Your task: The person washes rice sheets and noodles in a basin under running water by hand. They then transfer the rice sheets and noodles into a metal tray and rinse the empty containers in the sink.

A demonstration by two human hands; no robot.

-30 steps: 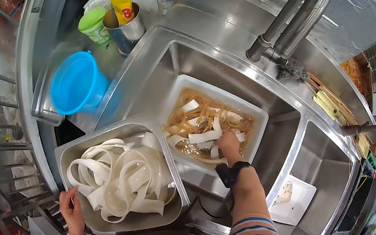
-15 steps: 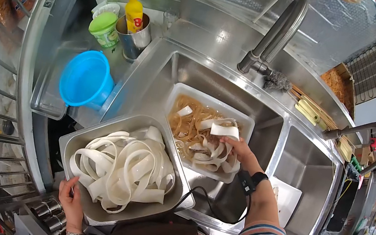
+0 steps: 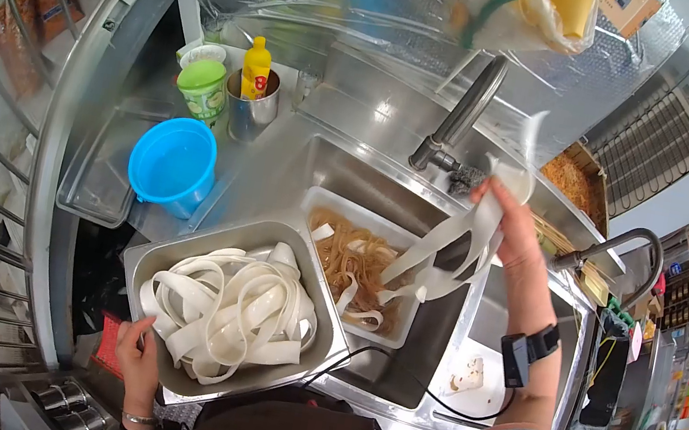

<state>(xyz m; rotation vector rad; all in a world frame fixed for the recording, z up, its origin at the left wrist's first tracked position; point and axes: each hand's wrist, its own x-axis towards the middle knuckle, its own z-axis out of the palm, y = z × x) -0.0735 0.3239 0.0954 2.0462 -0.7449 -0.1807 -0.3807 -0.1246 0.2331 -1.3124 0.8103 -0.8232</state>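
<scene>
Wide white strips hang from my right hand, which is closed on them above the sink. Their lower ends reach a white tray in the left basin, where brown noodle-like strands lie in liquid with a few white pieces. At the lower left, a metal pan holds a heap of looped white strips. My left hand is at the pan's left edge, with its fingers bent against the rim.
A blue bucket, a green-lidded tub and a metal cup with a yellow bottle stand at the left. Behind the basin rises a faucet. The right basin contains a white board. A black cable crosses the basins.
My right hand has risen from the white tray and moved up and right, lifting white strips. My left hand stays at the pan's edge. The camera view has shifted.
</scene>
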